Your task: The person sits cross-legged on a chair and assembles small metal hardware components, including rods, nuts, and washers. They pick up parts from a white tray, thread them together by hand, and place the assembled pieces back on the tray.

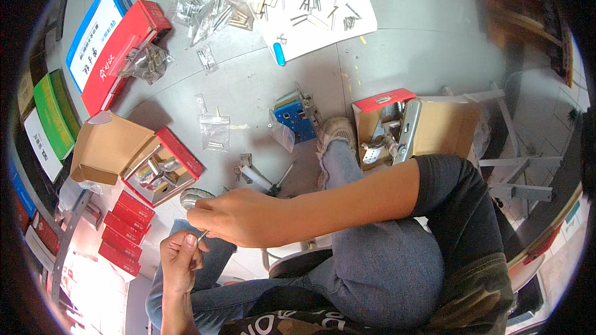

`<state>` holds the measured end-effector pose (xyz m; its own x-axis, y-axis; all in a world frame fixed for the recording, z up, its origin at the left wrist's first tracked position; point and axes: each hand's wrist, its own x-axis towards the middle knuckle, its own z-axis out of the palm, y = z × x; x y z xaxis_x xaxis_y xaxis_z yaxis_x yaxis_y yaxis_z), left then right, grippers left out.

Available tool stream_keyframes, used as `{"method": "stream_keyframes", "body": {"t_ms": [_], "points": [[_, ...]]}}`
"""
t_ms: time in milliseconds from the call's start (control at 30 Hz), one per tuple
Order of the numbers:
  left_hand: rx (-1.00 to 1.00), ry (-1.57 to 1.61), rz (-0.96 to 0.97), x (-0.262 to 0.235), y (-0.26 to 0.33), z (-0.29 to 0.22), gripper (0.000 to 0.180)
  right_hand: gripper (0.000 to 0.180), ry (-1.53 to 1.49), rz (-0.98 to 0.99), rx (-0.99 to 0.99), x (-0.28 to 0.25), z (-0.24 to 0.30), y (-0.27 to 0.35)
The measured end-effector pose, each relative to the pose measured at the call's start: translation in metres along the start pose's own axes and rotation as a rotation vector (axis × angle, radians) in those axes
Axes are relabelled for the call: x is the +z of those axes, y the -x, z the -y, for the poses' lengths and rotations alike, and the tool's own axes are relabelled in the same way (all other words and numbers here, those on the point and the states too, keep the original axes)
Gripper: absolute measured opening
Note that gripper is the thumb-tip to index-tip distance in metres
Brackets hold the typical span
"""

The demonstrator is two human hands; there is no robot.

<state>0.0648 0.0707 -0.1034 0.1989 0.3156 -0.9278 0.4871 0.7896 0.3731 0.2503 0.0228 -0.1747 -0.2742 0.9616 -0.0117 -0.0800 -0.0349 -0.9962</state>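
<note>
A thin metal pin [202, 234] is pinched between the fingertips of the left hand [179, 260] and the right hand [239, 216], both closed on it, low in the picture above the knee of a pair of jeans [372, 279]. The right forearm is stretched across the lap from the right side.

Just beyond the hands, a screwdriver [264, 181] is laid on the grey table [410, 37], near a small clear bag [215, 131]. To the left, an open cardboard box [133, 158] with metal handle parts inside is seen, and a stack of red boxes [123, 232] lies below it. A shoe [335, 130] is rested against the table edge, beside a blue lock body [295, 118] and another open box [413, 127] holding a silver handle plate.

Farther off, a white sheet [310, 6] strewn with screws and pins is spread, with clear bags of parts [211, 6] and red, blue and green boxes [102, 43] at the far left.
</note>
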Motion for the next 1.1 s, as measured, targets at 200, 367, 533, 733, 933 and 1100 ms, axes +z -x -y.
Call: {"method": "stream_keyframes", "body": {"t_ms": [200, 367, 533, 733, 933, 1100], "points": [[0.081, -0.024, -0.061, 0.006, 0.001, -0.003, 0.025, 0.018, 0.042, 0.011, 0.009, -0.006, 0.003, -0.002], [0.189, -0.236, -0.228, 0.005, 0.003, -0.007, 0.012, 0.021, 0.035, 0.09, 0.208, -0.009, 0.003, -0.003], [0.366, -0.312, -0.228, 0.005, 0.004, -0.008, 0.013, 0.015, 0.0, 0.158, 0.271, -0.015, 0.014, -0.007], [0.395, -0.105, -0.156, 0.008, 0.005, -0.006, 0.012, 0.01, 0.089, 0.039, 0.22, -0.009, 0.022, -0.005], [0.532, -0.113, -0.192, 0.009, 0.01, -0.004, 0.012, 0.026, -0.186, 0.164, 0.618, -0.009, 0.025, -0.003], [0.237, -0.335, -0.146, 0.002, 0.012, -0.009, 0.017, 0.029, -0.084, 0.082, 0.463, -0.006, 0.028, -0.002]]}}
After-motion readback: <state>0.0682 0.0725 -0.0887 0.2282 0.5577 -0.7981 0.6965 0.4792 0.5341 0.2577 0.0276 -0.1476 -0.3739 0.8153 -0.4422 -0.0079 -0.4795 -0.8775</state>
